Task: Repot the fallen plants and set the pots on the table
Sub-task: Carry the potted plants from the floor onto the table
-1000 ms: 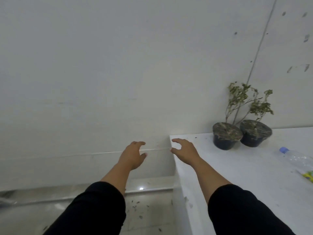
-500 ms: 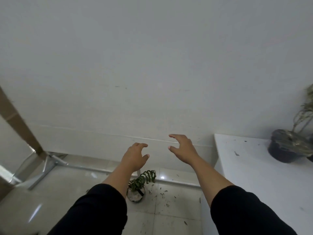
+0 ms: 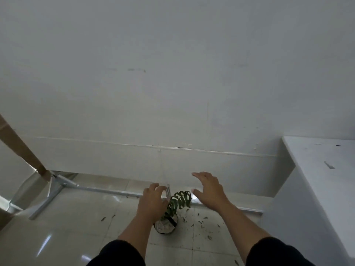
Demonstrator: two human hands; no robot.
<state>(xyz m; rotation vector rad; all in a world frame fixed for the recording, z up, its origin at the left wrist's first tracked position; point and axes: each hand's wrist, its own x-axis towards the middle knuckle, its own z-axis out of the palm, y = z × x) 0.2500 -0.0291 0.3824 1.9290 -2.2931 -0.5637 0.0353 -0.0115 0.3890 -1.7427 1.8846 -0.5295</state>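
Observation:
A small pot (image 3: 165, 226) with a green fern-like plant (image 3: 178, 202) stands on the tiled floor near the wall. My left hand (image 3: 152, 203) hovers above it on the left, fingers apart, covering part of the pot's rim. My right hand (image 3: 208, 190) is stretched out above and to the right of the plant, palm down, fingers spread. Neither hand holds anything. The white table (image 3: 326, 189) fills the right side.
Scattered leaves and soil bits (image 3: 203, 223) lie on the floor tiles around the pot. A metal stand leg (image 3: 55, 191) and a brown board (image 3: 21, 150) are at the left. A metal strip (image 3: 247, 209) runs along the wall base.
The view has swung left and down, so the two pots on the table left the frame. Both hands moved down toward the potted fern on the floor.

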